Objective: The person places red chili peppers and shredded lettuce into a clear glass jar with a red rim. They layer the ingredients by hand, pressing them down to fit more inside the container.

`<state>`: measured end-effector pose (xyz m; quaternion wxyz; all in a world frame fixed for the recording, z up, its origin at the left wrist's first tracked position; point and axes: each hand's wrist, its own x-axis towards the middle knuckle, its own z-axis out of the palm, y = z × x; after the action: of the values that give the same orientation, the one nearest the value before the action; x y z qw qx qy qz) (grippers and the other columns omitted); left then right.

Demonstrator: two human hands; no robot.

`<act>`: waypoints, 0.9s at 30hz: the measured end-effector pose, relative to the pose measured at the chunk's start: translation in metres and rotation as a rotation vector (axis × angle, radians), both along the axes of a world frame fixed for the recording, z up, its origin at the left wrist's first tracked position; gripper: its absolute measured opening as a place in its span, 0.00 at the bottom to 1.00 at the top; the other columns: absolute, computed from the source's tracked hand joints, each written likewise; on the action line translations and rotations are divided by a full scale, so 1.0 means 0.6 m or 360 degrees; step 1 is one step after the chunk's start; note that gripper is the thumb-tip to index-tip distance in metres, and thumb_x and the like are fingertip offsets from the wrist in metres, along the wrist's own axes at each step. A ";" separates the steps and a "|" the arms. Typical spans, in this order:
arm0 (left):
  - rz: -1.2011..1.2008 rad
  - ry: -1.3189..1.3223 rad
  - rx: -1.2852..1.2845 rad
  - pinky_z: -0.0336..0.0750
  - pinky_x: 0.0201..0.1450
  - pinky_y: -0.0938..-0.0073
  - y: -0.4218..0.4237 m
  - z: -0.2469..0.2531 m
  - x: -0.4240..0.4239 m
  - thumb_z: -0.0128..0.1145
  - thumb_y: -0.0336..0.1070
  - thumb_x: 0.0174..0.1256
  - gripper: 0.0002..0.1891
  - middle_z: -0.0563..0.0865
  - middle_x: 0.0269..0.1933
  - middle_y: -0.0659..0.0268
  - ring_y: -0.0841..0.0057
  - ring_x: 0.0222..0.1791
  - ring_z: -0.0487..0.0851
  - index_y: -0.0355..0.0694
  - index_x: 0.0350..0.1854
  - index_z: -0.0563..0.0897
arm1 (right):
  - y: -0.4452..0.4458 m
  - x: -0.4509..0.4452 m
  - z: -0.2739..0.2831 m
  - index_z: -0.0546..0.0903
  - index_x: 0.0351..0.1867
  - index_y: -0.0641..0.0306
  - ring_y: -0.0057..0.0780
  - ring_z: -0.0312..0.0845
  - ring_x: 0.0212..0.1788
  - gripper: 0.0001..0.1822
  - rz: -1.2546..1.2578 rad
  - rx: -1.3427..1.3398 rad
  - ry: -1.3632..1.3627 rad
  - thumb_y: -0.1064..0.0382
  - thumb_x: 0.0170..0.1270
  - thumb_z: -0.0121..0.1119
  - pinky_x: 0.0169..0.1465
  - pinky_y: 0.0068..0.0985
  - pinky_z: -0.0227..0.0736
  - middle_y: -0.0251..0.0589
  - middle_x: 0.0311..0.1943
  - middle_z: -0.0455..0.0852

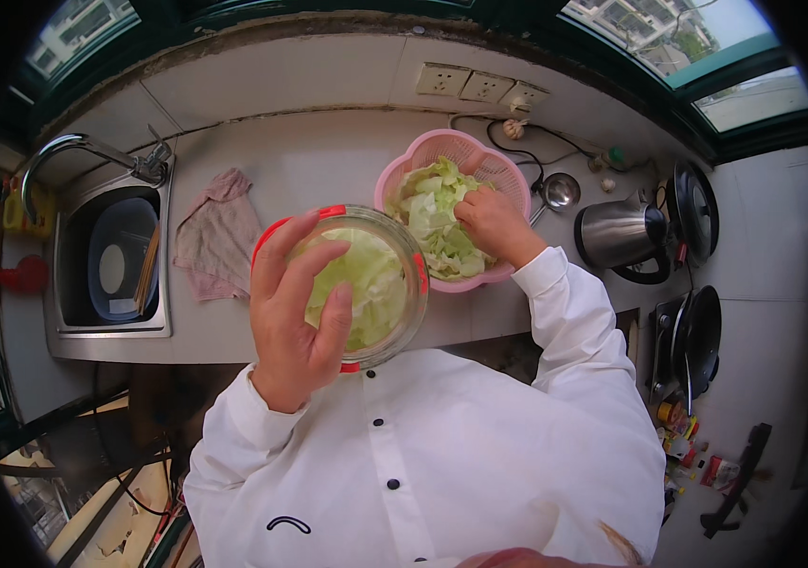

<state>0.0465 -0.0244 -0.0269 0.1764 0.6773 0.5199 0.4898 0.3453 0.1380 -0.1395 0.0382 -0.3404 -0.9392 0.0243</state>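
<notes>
Torn cabbage leaves (439,213) lie heaped in a pink plastic colander (391,186) on the counter. My right hand (490,219) reaches into it from the right, its curled fingers closed on some leaves; the fingertips are partly hidden. Left of the colander and nearer to me stands a round clear glass container (414,312) with red clips at its rim. Pale green leaf pieces (372,284) fill much of it. My left hand (297,312) is over the container's left side, fingers spread and bent above the mouth, nothing visible between them.
A pinkish cloth (215,234) lies left, beside a steel sink (166,284) holding a blue basin (120,213) and chopsticks (148,270). Right of the colander are a steel ladle (560,192), garlic (514,128), cables and an electric kettle (613,231). Further right stands a black wok (702,341).
</notes>
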 end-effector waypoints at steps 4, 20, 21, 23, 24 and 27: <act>0.0034 -0.0006 0.0039 0.70 0.63 0.58 -0.002 -0.004 0.004 0.58 0.28 0.59 0.16 0.76 0.62 0.48 0.51 0.61 0.76 0.35 0.51 0.82 | -0.016 -0.019 -0.020 0.78 0.36 0.63 0.44 0.79 0.44 0.05 -0.0046 -0.0168 0.0192 0.70 0.59 0.55 0.48 0.40 0.73 0.43 0.37 0.82; 0.0137 0.0039 0.0094 0.72 0.62 0.59 -0.003 0.000 0.008 0.57 0.27 0.59 0.15 0.79 0.59 0.48 0.53 0.58 0.80 0.37 0.49 0.83 | 0.073 -0.144 -0.064 0.81 0.58 0.52 0.47 0.75 0.61 0.38 -0.0839 -0.0346 0.0140 0.37 0.45 0.72 0.66 0.47 0.59 0.49 0.55 0.80; 0.0131 0.0038 0.0100 0.72 0.62 0.59 -0.001 -0.001 0.009 0.57 0.27 0.59 0.15 0.79 0.59 0.48 0.53 0.58 0.80 0.37 0.49 0.83 | 0.079 -0.141 -0.066 0.80 0.59 0.50 0.47 0.74 0.62 0.38 -0.0791 -0.0411 0.0139 0.38 0.46 0.72 0.65 0.45 0.61 0.49 0.56 0.79; 0.0122 0.0025 0.0109 0.72 0.62 0.59 0.000 -0.002 0.010 0.57 0.27 0.59 0.15 0.79 0.59 0.48 0.53 0.58 0.80 0.37 0.49 0.83 | 0.090 -0.134 -0.074 0.80 0.59 0.49 0.47 0.74 0.61 0.36 -0.0676 -0.0528 0.0183 0.40 0.47 0.72 0.62 0.44 0.65 0.48 0.56 0.78; 0.0121 0.0012 0.0114 0.72 0.62 0.59 0.000 -0.004 0.011 0.57 0.27 0.59 0.14 0.79 0.60 0.48 0.53 0.58 0.80 0.37 0.49 0.83 | 0.097 -0.128 -0.082 0.81 0.58 0.50 0.47 0.75 0.59 0.35 -0.0608 -0.0578 0.0225 0.41 0.47 0.71 0.61 0.44 0.68 0.47 0.56 0.78; 0.0115 -0.0015 0.0115 0.72 0.62 0.59 0.002 -0.005 0.012 0.57 0.27 0.59 0.14 0.79 0.60 0.48 0.53 0.58 0.79 0.37 0.48 0.83 | 0.099 -0.117 -0.102 0.83 0.51 0.52 0.47 0.78 0.55 0.29 -0.0518 -0.0493 0.0219 0.44 0.47 0.71 0.58 0.43 0.72 0.46 0.53 0.78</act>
<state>0.0536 -0.0232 -0.0296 0.1364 0.6616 0.5252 0.5175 0.2749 0.1976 -0.2007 0.0529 -0.4867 -0.8521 0.1850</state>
